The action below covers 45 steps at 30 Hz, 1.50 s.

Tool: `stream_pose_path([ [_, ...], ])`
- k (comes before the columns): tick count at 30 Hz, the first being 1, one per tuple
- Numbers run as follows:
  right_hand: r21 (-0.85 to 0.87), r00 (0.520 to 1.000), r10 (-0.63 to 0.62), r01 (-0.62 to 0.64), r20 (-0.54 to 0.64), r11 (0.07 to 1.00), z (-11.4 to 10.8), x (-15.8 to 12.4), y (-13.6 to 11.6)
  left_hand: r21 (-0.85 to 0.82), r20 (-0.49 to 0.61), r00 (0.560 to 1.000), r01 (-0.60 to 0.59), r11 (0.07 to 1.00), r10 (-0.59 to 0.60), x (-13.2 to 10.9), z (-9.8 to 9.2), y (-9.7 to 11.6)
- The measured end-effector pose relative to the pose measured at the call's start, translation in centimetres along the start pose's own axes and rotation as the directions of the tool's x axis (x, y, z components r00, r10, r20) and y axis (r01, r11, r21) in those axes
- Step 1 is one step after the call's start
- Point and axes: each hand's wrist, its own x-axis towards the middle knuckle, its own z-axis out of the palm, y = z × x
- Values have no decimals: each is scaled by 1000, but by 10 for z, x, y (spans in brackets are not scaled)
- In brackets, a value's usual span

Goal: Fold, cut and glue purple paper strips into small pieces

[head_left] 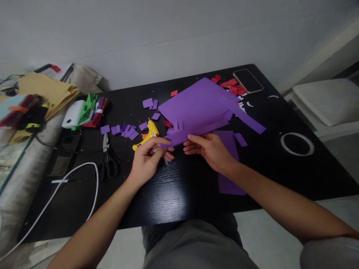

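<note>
Between both hands is a long purple paper strip (179,140), raised slightly at a slant in front of a large purple paper sheet (196,101). My left hand (148,155) pinches the strip's left end between thumb and fingers. Farther along its lower edge, my right hand (209,149) grips it with the thumb on top and fingers beneath. Small folded purple tabs (178,125) stand along the strip's upper side. Just behind my left hand lies a yellow glue gun (152,129). Another purple sheet (230,183) is partly under my right forearm.
Black-handled scissors (110,166), small purple paper pieces (130,131) and a white cable (97,186) lie to the left. Red paper scraps (237,89) and a phone (248,80) are at the back right. A tape-like ring (297,144) sits on the right of the black table (269,168).
</note>
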Motion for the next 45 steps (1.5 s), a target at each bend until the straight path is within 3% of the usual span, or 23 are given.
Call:
stream_pose_path([
  [6,-39,999,-35,35,2,999,2,-2,-3,-76,30,999,16,997,-14,2,-3,3],
  [10,-37,998,-57,57,7,998,2,-3,-1,-40,74,997,-23,999,26,1,-5,3],
  [18,-120,993,-109,112,36,986,6,-8,3,-110,-103,994,34,993,-45,7,1,-4],
  [25,-300,967,-78,151,242,942,3,-12,6,-303,-283,958,-38,952,-52,19,-15,0],
  [30,-310,970,63,14,235,951,-3,-4,5,-391,-127,980,93,916,-154,19,-21,6],
  [35,-176,922,165,-108,350,978,3,-8,4,-239,72,987,160,958,-147,10,-9,2],
  [37,-216,911,170,-93,376,972,7,-11,7,-203,81,985,167,965,-154,6,-1,0],
  [40,-231,934,140,-64,330,971,10,-14,12,-185,45,986,165,969,-159,3,7,-2],
  [45,-208,951,132,-75,279,975,7,-12,14,-108,34,985,171,979,-168,3,8,1],
])
